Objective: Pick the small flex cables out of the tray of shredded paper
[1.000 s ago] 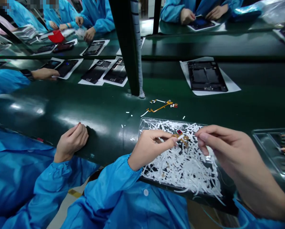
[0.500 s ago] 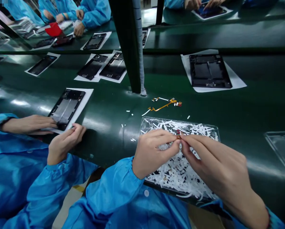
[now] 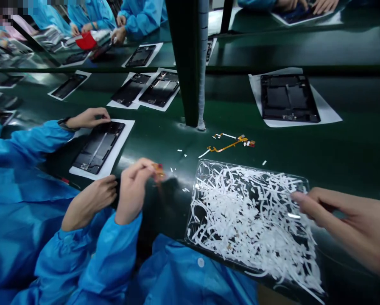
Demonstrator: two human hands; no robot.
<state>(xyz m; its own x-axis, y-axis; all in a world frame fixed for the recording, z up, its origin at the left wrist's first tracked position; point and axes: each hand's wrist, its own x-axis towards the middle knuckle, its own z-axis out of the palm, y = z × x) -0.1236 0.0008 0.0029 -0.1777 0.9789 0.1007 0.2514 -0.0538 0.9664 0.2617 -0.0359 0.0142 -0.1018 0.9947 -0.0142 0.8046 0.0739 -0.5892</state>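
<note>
Your left hand point(image 3: 134, 190) is closed in a pinch on a small orange cable piece point(image 3: 159, 170), raised just off the green belt point(image 3: 352, 148) to the left of the clear tray point(image 3: 205, 166); held by its end, the piece hangs free of the fingers; your right hand point(image 3: 355, 224) reaches in over the tray's right edge, fingers extended and loosely together, a thin white strip seemingly at the fingertips, though whether it is gripped cannot be told; the tray is heaped with white paper strips point(image 3: 253, 212), which keeps the peeled waste in one place; a second orange cable point(image 3: 231, 144) lies on the belt just beyond the tray, near the dark post point(image 3: 186, 63); beside your left hand a co-worker's hand point(image 3: 88, 203) rests at the belt edge, and that person's other hand point(image 3: 88, 118) steadies a dark panel on white paper point(image 3: 97, 146); further panels on paper sheets lie along the belt, with blue-sleeved workers at the far side.
</note>
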